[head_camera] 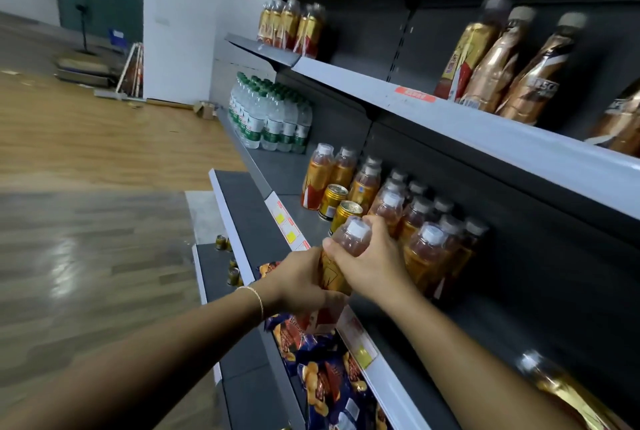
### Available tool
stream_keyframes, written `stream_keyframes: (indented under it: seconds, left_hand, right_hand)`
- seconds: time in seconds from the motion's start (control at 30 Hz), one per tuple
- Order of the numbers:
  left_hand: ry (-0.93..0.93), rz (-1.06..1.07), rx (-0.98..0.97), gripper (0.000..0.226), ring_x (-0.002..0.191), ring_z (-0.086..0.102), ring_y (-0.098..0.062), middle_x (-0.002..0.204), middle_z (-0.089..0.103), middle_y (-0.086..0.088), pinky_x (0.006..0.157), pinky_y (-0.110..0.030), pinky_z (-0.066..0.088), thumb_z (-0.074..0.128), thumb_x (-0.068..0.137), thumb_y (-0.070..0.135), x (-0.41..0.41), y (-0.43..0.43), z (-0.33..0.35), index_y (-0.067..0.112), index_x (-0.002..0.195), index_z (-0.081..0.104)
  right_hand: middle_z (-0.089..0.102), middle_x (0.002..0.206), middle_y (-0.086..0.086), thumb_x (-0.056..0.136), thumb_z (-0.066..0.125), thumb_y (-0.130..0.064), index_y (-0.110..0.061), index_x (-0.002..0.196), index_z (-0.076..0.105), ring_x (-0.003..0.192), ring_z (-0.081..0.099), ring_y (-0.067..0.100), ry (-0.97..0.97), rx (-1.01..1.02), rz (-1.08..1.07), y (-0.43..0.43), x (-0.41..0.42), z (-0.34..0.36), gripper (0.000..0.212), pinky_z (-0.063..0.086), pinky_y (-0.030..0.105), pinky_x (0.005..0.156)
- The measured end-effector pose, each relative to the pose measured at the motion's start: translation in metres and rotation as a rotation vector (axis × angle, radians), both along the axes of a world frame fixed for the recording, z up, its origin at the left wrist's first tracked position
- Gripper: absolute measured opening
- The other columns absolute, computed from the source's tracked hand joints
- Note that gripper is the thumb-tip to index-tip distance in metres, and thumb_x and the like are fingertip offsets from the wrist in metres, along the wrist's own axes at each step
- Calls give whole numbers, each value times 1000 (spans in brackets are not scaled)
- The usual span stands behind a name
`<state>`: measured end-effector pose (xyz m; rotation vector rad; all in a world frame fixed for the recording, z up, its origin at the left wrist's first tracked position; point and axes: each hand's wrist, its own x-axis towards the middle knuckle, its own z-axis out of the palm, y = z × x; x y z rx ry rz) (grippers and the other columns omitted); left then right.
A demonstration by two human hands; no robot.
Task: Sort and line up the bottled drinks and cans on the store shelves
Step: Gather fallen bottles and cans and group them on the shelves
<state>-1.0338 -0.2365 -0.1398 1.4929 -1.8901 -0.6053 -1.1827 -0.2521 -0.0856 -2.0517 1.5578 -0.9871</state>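
From my remote seat I see both hands clasped on one amber drink bottle [352, 239]. The left hand [301, 280] wraps its fingers round the lower body, just above the red and gold label. The right hand [372, 265] curls over the upper body, thumb across the front below the shoulder. The bottle is held off the surface over the front edge of the middle shelf [300, 171], just before the price tags. Its long axis runs nearly upright with a lean: the white cap [358, 229] points up and away toward the shelf's back wall, and the base points down toward me.

The cap sits right beside the nearer gold can [347, 213], and a second gold can [333, 200] stands just behind that. To the right a cluster of matching bottles [424, 221] stands upright with white caps up, close to the right hand. Farther along, the green-capped water bottles [270, 116] stand packed together. The upper shelf carries brown coffee bottles [502, 65]. Snack bags [322, 363] lie on the shelf below the hands. A thin bracelet [257, 298] circles the left wrist.
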Motion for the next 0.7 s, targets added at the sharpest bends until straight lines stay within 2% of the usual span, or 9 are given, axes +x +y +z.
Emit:
stream_keyframes:
  seconds: [0.1,0.2,0.27,0.33,0.4,0.47,0.53,0.6,0.7]
  left_hand:
    - [-17,34,8,43,78,60,-4,89,63,10,56,-7,41,79,68,55,12,-23,-1,32,91,51]
    - [-2,44,14,40,71,59,-2,81,61,13,49,-5,39,80,66,54,26,-50,0,33,80,49]
    - [6,33,24,40,70,60,-3,79,63,12,49,-6,40,79,64,56,37,-70,1,32,81,51]
    - [17,24,26,42,70,61,-5,78,63,11,52,-9,40,80,61,56,48,-93,0,30,81,53]
    - [48,20,32,42,72,61,-6,77,63,11,54,-12,41,81,60,55,59,-117,-2,30,81,54]
    - [90,29,31,41,72,61,-8,75,62,13,53,-11,39,82,60,53,71,-142,-1,30,80,55]
    - [148,48,32,42,76,62,-10,78,64,12,55,-12,42,84,60,51,83,-167,1,27,84,59]
    - [202,68,36,42,78,63,-11,82,67,11,59,-15,46,84,61,48,94,-191,4,26,88,61]
    - [264,84,20,40,76,61,-5,81,64,16,53,-9,41,86,62,44,109,-222,8,30,82,55]
  right_hand:
    - [55,103,-17,83,69,-58,-30,130,43,89,52,3,19,36,19,-23,7,2,61,39,15,69]
    - [63,124,3,91,53,-63,-25,139,44,108,61,21,10,97,38,-49,15,5,61,52,37,92]
    - [64,123,13,95,43,-63,-26,140,44,105,63,28,-5,131,38,-66,22,7,58,52,44,91]
    - [64,125,9,100,38,-57,-25,138,48,109,62,28,14,112,0,-84,31,7,51,51,43,94]
    - [62,128,1,104,36,-47,-23,137,52,118,58,22,49,70,-52,-103,40,7,44,46,35,97]
    - [59,134,1,106,35,-37,-20,138,52,124,54,20,85,49,-106,-121,48,6,40,38,26,94]
    - [57,137,2,106,38,-28,-18,141,50,121,52,18,139,41,-163,-139,55,4,38,34,22,92]
    - [58,136,5,102,43,-22,-17,141,50,110,52,16,230,44,-220,-157,61,2,39,36,23,89]
    - [55,140,10,98,47,-21,-11,142,48,122,53,27,403,80,-308,-180,69,-6,45,40,30,100]
